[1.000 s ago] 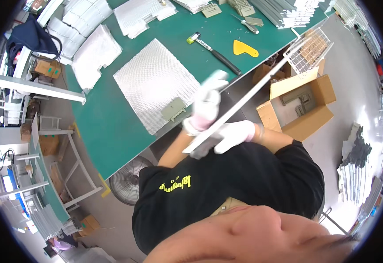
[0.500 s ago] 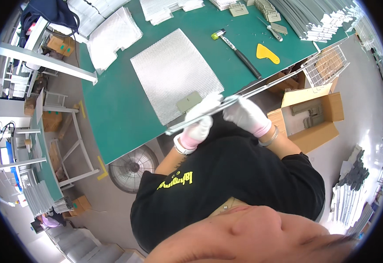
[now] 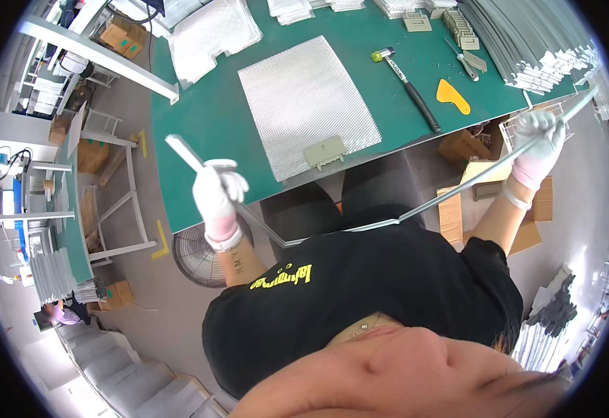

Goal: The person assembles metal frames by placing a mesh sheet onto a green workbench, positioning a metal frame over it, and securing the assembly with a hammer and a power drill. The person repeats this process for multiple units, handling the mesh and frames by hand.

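Observation:
A long, thin grey strip (image 3: 458, 189), probably a metal frame profile, runs across the front of my body, bent at two corners. My left hand (image 3: 219, 198), in a white glove, is closed round it near its left end, at the table's near left edge. On the far right, my right hand (image 3: 540, 143), also gloved, grips it with the end sticking out beyond. The strip's middle section sags close to my black shirt. On the table lies a silvery mesh sheet (image 3: 304, 97), with a grey-green plastic plate (image 3: 325, 151) on its near edge.
The green table (image 3: 200, 125) holds a rubber mallet (image 3: 416, 101), a yellow scraper (image 3: 452, 96), a screwdriver (image 3: 468, 68) and a bundle of grey strips (image 3: 527, 42). White sheets (image 3: 214, 35) lie at the back left. Below are a cardboard box (image 3: 451, 219) and a floor fan (image 3: 207, 261).
My hands have moved far apart, left and right. The strip, earlier bunched between them, is now spread into a wide bent shape. The view has shifted slightly.

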Motion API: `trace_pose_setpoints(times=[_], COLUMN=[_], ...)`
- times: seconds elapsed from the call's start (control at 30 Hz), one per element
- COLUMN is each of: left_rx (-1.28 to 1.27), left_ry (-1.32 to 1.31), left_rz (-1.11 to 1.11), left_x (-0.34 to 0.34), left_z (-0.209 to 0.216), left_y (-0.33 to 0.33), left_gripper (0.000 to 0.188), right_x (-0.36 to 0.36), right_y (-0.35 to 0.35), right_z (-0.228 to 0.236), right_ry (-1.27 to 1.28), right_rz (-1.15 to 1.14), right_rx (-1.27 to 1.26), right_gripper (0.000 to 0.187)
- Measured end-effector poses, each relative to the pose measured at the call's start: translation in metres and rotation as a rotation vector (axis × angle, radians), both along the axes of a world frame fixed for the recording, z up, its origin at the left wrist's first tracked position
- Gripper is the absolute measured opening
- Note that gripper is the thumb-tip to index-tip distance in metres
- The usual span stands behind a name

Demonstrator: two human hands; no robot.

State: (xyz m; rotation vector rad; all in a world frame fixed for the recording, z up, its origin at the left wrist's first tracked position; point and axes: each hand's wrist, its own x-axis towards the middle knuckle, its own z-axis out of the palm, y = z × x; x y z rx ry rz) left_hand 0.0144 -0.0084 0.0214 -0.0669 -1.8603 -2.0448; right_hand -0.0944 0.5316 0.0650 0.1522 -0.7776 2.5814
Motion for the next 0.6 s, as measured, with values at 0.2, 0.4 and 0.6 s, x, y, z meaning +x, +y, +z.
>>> trace_pose_setpoints(times=[0.2,0.4,0.6], left_rx=[0.015,-0.126,-1.074], left_ry=[-0.173,-0.249,0.016], left_rz=[-0.138,0.05,0.383], left_x=[-0.011,-0.013,0.006], left_z=[-0.02,-0.048,-0.069], left_y=[0.036,0.054,0.079], left_gripper=[0.043,0.044,0.083], right_x=[-0.063,-0.131,-0.101], right_y=[-0.149,-0.223,-0.214], right_z=[-0.002,-0.118,-0.12], right_ry=[-0.04,-0.316,-0.521], right_rz=[0.51,0.753,0.545], right_rx=[0.14,0.023,0.23], right_gripper=[0.026,0.02,0.018])
